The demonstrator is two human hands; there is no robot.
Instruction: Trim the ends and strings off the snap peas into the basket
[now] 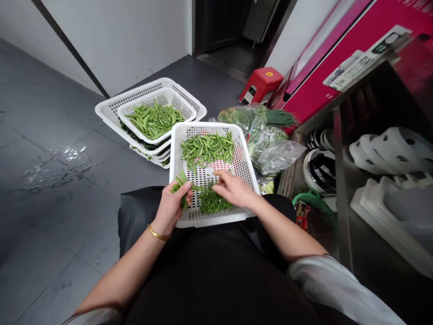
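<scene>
Pod pile [209, 148]: 12 o'clock in our basket [248, 153]
Left hand [172, 204]: 8 o'clock, clamped on some pods [183, 176]
Right hand [234, 188]: 4 o'clock, fingers curled, we can't tell if it's gripping anything
Stringy bits [215, 203]: 6 o'clock

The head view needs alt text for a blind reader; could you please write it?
A left hand holds green pods at a white basket resting on a dark-clad lap, with the right hand near green scraps. A pile of pods lies toward its far end. Beyond, stacked baskets stand left, bagged greens and a red stool right.
</scene>
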